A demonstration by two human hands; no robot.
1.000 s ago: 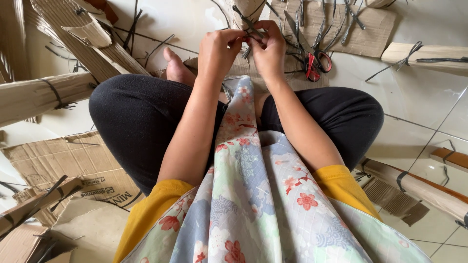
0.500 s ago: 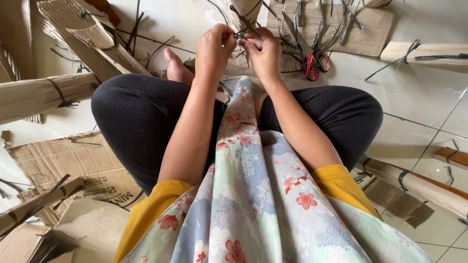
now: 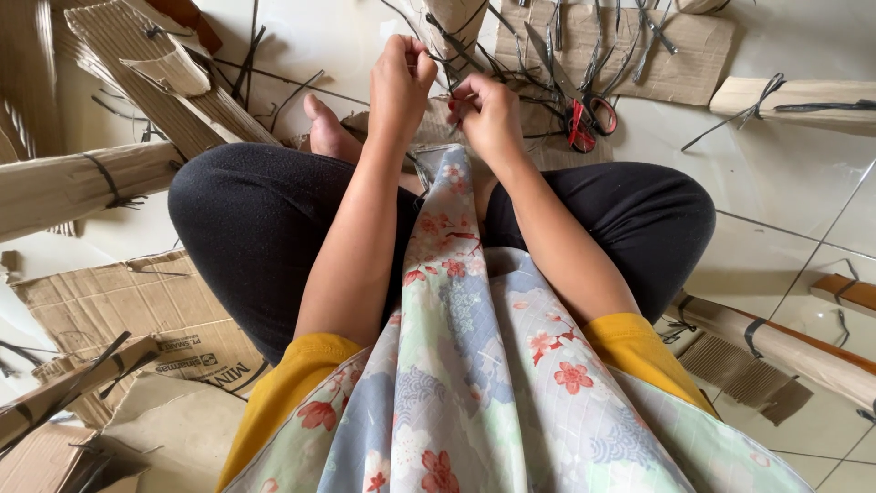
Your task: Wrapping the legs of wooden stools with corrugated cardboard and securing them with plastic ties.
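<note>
Left hand [image 3: 400,80] fisted, contents hidden from us; right hand [image 3: 485,110] pinching black strap [image 3: 461,57]; one red-handled scissors [image 3: 589,114] just right.

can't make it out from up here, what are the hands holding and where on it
Both hands pinch a thin dark strip: the left hand closed in a fist, the right hand by its fingertips. Which part cannot be told.
</note>
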